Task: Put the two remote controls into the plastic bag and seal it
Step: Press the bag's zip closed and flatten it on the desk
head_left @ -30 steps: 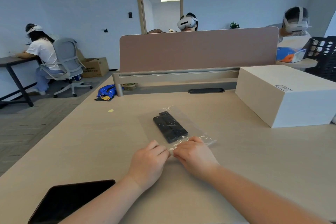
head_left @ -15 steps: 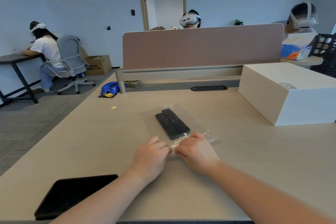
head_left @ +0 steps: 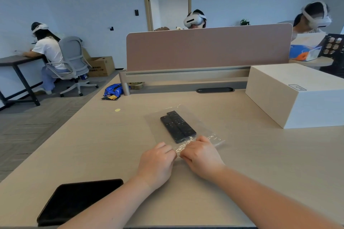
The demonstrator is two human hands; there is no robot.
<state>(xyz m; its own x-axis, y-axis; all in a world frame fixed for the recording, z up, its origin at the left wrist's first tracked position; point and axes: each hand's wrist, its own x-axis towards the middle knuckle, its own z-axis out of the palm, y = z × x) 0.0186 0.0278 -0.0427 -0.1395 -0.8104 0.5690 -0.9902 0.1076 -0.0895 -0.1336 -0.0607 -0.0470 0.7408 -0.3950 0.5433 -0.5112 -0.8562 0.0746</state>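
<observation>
A clear plastic bag [head_left: 202, 126] lies flat on the desk with two black remote controls [head_left: 177, 126] side by side inside it. Its crinkled near edge points toward me. My left hand [head_left: 157, 163] and my right hand [head_left: 202, 156] meet at that edge, fingers curled and pinching the bag's opening between them. The strip under my fingers is hidden.
A dark tablet [head_left: 74, 201] lies at the near left desk edge. A large white box [head_left: 297, 95] stands at the right. A pink divider screen [head_left: 208, 48] closes the far side, with a blue snack packet [head_left: 113, 91] and a small yellow dot [head_left: 117, 110] beside it. People with headsets sit beyond.
Both hands stay pinched together at the bag's near edge. The view has shifted slightly, so everything sits a little lower and closer.
</observation>
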